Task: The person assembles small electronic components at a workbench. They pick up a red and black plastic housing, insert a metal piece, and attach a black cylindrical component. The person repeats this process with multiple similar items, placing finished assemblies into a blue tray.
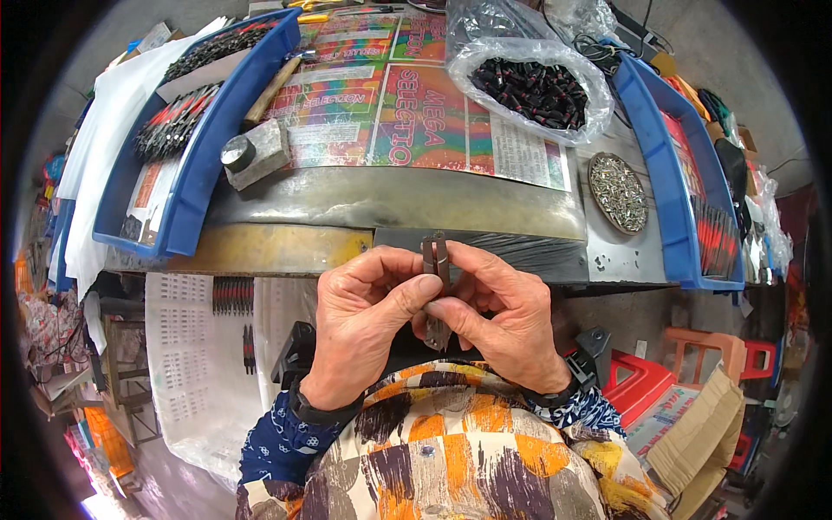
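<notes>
My left hand (368,316) and my right hand (507,316) meet in front of my body, just past the table's near edge. Between their thumbs and fingers they pinch a slim, dark brown metallic piece (434,253). Two narrow bars stand side by side at its upper end, and a shiny part pokes out below the thumbs. Fingers cover its middle, so its exact kind cannot be made out. A metal plate (399,199) edges the table beyond my hands.
A blue bin (195,186) of black-and-red pen-like pieces stands left, beside a metal block (267,154). Small black parts fill a plastic bag (598,95). A round dish (617,227) holds tiny metal pieces near another blue bin (672,191). A white crate (186,364) sits below, left.
</notes>
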Motion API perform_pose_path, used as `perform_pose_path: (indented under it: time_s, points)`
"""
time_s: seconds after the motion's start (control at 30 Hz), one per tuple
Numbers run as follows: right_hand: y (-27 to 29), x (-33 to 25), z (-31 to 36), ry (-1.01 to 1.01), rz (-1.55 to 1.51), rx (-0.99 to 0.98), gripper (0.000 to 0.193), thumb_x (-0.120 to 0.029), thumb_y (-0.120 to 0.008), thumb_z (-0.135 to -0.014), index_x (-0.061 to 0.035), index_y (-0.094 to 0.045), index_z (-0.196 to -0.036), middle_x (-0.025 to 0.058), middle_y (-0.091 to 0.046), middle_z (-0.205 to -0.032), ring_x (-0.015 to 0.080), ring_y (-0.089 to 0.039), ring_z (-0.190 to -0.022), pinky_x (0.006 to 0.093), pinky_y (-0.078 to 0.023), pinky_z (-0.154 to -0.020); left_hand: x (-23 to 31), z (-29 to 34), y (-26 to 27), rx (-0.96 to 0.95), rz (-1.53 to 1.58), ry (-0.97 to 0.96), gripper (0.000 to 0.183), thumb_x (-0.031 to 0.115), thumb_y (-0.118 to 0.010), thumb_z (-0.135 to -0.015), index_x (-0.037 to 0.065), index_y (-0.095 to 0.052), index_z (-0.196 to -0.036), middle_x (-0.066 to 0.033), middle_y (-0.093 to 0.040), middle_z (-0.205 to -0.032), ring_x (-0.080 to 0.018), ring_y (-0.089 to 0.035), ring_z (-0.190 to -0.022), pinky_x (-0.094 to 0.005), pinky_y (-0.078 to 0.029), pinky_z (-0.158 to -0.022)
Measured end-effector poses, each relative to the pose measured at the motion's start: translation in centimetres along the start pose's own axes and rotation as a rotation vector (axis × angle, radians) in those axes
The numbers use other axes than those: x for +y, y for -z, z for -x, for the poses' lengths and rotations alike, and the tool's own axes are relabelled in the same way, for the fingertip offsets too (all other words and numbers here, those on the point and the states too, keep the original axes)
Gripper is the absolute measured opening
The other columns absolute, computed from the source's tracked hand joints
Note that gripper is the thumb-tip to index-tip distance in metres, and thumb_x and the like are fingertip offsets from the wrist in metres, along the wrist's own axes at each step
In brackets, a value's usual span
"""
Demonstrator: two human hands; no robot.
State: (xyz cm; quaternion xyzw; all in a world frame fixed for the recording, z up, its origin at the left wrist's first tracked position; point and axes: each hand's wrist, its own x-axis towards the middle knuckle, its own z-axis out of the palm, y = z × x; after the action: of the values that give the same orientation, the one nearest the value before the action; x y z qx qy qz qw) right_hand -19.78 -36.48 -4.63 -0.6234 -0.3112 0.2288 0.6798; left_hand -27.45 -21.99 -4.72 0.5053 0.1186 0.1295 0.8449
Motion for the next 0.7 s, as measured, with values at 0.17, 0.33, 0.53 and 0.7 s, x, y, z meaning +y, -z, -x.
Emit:
perform_pose_path:
  time_s: [0.17,0.33,0.53,0.7]
  points:
    - [0.03,-0.3,0.37,0.019,0.017,0.01,0.047,0.003,-0.067,-0.085,0.003,-0.052,-0.13,0.0083,-0.068,-0.091,0.0092,-0.066,-0.073,0.0221,-0.053,-0.061,-0.09,0.19,-0.32,-0.013,-0.008,-0.014,0.014,0.006,-0.067,-0.089,-0.004,-0.067,-0.099,-0.006,-0.068,-0.08,-0.0081,-0.061,-0.063,-0.0204,-0.051,-0.052]
    - [0.18,-0.21,0.74,0.024,0.014,0.026,0.049,0.003,-0.068,-0.085,0.0024,-0.052,-0.131,0.0075,-0.067,-0.09,0.0072,-0.063,-0.069,0.0214,-0.051,-0.059,-0.23,0.26,-0.57,-0.023,-0.012,-0.003,0.015,0.006,-0.067,-0.089,-0.004,-0.067,-0.1,-0.0059,-0.068,-0.079,-0.008,-0.061,-0.062,-0.0204,-0.051,-0.052]
    - [0.28,-0.27,1.01,-0.002,0.013,0.032,0.051,0.002,-0.068,-0.085,0.0022,-0.051,-0.133,0.0064,-0.067,-0.089,0.0055,-0.061,-0.068,0.0206,-0.05,-0.058,-0.24,0.3,-0.73,-0.031,-0.009,-0.012,0.015,0.006,-0.067,-0.089,-0.004,-0.067,-0.1,-0.0061,-0.068,-0.079,-0.0077,-0.061,-0.062,-0.0202,-0.05,-0.052]
    - [0.28,-0.33,1.07,-0.007,0.019,0.042,0.052,0.002,-0.068,-0.085,0.0022,-0.05,-0.134,0.0054,-0.067,-0.089,0.0047,-0.059,-0.068,0.0206,-0.05,-0.059,-0.42,0.3,-0.73,-0.039,-0.004,-0.018,0.015,0.006,-0.067,-0.089,-0.004,-0.067,-0.1,-0.0062,-0.068,-0.079,-0.0075,-0.061,-0.063,-0.02,-0.05,-0.052]
